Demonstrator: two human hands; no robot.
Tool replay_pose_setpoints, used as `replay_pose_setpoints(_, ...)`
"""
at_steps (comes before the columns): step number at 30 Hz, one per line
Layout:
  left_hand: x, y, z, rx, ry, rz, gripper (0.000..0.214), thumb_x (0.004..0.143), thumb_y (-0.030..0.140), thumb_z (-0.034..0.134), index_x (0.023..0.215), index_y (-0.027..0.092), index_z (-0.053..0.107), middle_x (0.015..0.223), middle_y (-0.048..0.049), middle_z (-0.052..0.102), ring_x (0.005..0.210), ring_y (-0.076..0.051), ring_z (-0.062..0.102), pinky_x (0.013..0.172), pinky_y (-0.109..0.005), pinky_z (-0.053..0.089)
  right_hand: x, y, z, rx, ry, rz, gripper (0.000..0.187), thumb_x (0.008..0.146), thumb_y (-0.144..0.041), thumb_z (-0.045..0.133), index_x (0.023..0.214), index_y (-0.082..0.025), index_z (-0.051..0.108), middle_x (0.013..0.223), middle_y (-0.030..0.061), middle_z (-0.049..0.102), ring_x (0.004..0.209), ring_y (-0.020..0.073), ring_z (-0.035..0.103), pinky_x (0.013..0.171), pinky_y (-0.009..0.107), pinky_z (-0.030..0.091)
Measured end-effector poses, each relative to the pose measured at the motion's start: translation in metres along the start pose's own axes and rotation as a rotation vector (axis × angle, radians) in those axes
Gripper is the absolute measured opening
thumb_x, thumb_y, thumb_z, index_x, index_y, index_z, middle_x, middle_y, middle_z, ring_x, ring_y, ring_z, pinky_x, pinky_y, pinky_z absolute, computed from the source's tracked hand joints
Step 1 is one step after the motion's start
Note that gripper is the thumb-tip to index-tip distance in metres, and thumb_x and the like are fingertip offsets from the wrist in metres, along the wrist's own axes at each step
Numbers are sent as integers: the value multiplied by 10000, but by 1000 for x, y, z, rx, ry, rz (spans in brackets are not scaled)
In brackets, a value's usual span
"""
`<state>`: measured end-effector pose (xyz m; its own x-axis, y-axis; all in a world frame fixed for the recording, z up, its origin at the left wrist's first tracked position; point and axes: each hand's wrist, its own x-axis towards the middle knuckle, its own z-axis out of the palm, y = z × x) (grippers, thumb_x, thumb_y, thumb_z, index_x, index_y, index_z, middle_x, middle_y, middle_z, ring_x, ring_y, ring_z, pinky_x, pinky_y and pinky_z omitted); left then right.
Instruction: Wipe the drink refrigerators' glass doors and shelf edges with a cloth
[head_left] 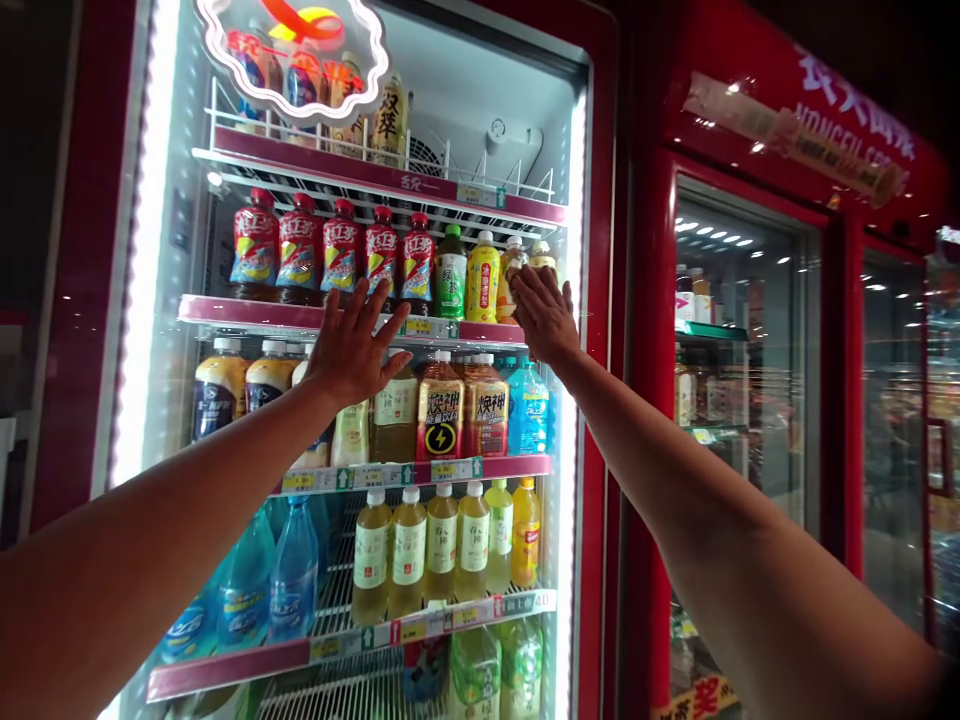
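Both my arms reach forward to a red drinks fridge (82, 250) with lit shelves. My left hand (356, 345) is open, fingers spread, flat against the glass front by the second shelf's price rail (247, 313). My right hand (541, 312) is up at the right end of that shelf, fingers together, against a pale bottle (541, 256); whether it grips the bottle is hidden. Red-capped tea bottles (322, 250) stand in a row above my left hand. Energy drink bottles (463, 408) stand just below both hands.
Lower shelves hold yellow tea bottles (442, 545) and blue water bottles (270, 575). A second red fridge (652, 400) with a shut glass door stands to the right. A round logo sign (296, 55) hangs at the top.
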<state>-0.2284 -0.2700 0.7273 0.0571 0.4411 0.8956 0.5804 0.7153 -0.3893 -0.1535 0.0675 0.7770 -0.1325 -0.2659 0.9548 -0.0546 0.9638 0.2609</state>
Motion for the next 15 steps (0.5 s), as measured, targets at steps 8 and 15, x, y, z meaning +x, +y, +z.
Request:
replay_pose_setpoints(8, 0, 1, 0, -2, -9, 2, 729, 1002, 555, 429, 1660, 330, 210, 1756, -83, 65, 1627, -364, 40, 1281, -692, 30, 7, -25, 9, 15, -6, -61, 560, 1056, -367, 329, 1610, -320, 397, 1693, -39, 383, 1619, 249, 213, 1337, 549, 194)
replay_pose_setpoints(15, 0, 2, -1, 6, -14, -16, 693, 999, 551, 445, 1624, 275, 331, 1749, -113, 124, 1629, -349, 56, 1295, -663, 39, 18, -48, 24, -24, 99, 46, 552, 1065, -366, 307, 1602, -303, 419, 1673, -15, 421, 1616, 278, 221, 1329, 586, 197)
